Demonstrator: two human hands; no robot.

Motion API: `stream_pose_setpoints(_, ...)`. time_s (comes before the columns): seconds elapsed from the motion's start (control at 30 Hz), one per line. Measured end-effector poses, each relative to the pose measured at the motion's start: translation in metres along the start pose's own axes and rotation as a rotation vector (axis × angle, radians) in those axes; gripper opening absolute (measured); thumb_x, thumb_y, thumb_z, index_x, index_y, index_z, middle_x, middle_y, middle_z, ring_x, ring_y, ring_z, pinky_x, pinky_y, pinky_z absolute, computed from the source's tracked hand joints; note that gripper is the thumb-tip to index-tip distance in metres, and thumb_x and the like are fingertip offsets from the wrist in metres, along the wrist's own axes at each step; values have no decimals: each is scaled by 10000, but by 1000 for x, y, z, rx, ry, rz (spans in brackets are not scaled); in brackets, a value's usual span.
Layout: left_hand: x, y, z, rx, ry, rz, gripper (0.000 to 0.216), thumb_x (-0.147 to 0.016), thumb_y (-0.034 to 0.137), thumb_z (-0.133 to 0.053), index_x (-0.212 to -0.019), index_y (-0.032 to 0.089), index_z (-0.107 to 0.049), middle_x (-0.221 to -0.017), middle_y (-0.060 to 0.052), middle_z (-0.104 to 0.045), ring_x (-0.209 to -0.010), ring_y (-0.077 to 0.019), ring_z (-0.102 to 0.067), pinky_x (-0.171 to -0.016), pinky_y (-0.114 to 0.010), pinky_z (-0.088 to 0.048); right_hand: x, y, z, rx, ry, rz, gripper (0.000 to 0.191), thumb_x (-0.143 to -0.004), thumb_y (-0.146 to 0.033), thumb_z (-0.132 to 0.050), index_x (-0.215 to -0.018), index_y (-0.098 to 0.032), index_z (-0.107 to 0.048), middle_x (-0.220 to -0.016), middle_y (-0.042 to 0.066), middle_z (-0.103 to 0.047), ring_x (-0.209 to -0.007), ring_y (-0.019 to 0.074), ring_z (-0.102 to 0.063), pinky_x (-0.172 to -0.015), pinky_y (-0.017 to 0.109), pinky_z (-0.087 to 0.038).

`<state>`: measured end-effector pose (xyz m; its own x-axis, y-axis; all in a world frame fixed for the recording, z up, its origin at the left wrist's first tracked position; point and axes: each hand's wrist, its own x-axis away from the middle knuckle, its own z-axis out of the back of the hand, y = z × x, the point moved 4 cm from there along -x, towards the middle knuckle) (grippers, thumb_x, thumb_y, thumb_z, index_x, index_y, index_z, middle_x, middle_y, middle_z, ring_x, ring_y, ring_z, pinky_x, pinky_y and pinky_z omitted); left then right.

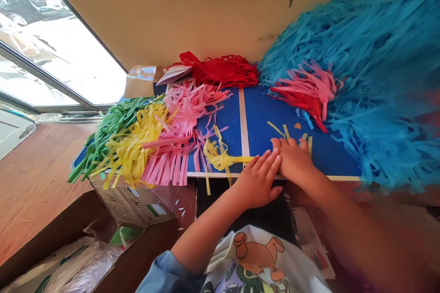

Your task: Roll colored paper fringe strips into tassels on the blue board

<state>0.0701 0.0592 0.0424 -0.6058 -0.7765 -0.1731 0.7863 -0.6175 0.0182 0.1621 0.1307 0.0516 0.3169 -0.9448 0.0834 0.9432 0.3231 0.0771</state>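
A yellow paper-strip tassel (222, 158) lies near the front edge of the blue board, with loose strips at both ends and a narrow twisted middle. My right hand (292, 158) rests palm down over it, hiding part of the middle; yellow strips show beyond the fingers. My left hand (259, 178) lies beside it with fingers outstretched, their tips touching my right hand. The twisted yellow part runs to the left fingers. Both hands look flat, fingers not wrapped round anything. A pink and red tassel bundle (309, 91) lies farther back on the right.
Green (117, 123), yellow (137, 139) and pink tassels (185, 123) lie on the board's left. Red tassels (227, 71) sit against the wall. A large blue tassel heap (371, 55) fills the right. An open cardboard box (134, 203) stands lower left, beside the window.
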Motion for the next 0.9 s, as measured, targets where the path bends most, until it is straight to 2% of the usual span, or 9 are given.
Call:
stream_pose_setpoints(0.13, 8, -13, -14, 53, -125, 136, 797, -843, 640, -284, -1375, 46, -282, -1453, -146, -242, -1355, -257, -183, -1081, -392, -200, 4, -3, 2, 54, 42, 48, 316, -830, -123, -352, -1113, -127, -493, -1035, 137, -589, -978, 282, -483, -862, 484, -270)
stream_pose_setpoints(0.3, 31, -52, -7, 37, -175, 226, 782, -815, 563, -413, -1403, 83, -221, -1475, -123, -183, -1360, -252, -163, -1091, -407, -172, 0, -2, -2, 54, 18, 70, 397, -801, -57, -323, -1136, -155, -511, -1008, 125, -600, -939, 273, -502, -810, 451, -287)
stream_pose_setpoints(0.4, 39, -60, -6, 32, -175, 231, 836, -787, 608, -423, -1401, 79, -220, -1477, -132, -179, -1363, -268, -143, -1087, -421, -173, -4, 8, 1, -34, -13, 58, 397, -789, -64, -341, -1092, -210, -550, -1000, 88, -621, -927, 265, -515, -793, 440, -306)
stream_pose_setpoints(0.47, 40, -60, -8, 39, -166, 234, 867, -771, 646, -412, -1400, 80, -223, -1476, -138, -179, -1362, -277, -144, -1073, -435, -195, -3, 12, 10, -76, 79, -7, 366, -786, -64, -338, -1006, -214, -590, -990, 73, -636, -944, 266, -520, -826, 466, -301)
stream_pose_setpoints(0.53, 39, -59, -10, 46, -149, 231, 887, -755, 658, -422, -1400, 83, -223, -1477, -143, -172, -1359, -283, -152, -1059, -439, -213, 5, 5, 21, -90, 281, -39, 355, -803, -69, -319, -968, -192, -608, -1039, 81, -637, -1033, 270, -501, -919, 507, -243)
stream_pose_setpoints(0.6, 39, -58, -10, 50, -131, 221, 901, -737, 643, -455, -1399, 80, -221, -1477, -151, -171, -1355, -286, -166, -1058, -430, -210, 18, -19, 23, -106, 432, 94, 360, -839, -120, -306, -1044, -163, -599, -1170, 96, -593, -1158, 255, -441, -1006, 487, -175)
stream_pose_setpoints(0.7, 39, -59, -9, 45, -124, 191, 836, -758, 574, -473, -1388, 71, -249, -1470, -157, -195, -1352, -276, -182, -1065, -399, -192, 39, -63, -2, -131, 386, 486, 486, -882, -366, -327, -1252, -90, -481, -1331, 126, -461, -1242, 228, -373, -1013, 392, -246)
stream_pose_setpoints(0.8, 40, -60, -9, 27, -130, 189, 779, -787, 537, -471, -1380, 75, -266, -1463, -150, -226, -1351, -266, -192, -1057, -383, -202, 47, -69, -30, -125, 346, 519, 699, -857, -566, -298, -1333, -61, -382, -1355, 158, -419, -1259, 251, -355, -1005, 429, -262)
stream_pose_setpoints(0.9, 40, -60, -11, 9, -134, 204, 842, -760, 550, -514, -1394, 81, -219, -1469, -147, -213, -1347, -264, -201, -1052, -388, -210, 48, -49, -43, -77, 356, 470, 704, -864, -596, -218, -1330, -100, -397, -1354, 144, -423, -1258, 259, -357, -1024, 493, -207)
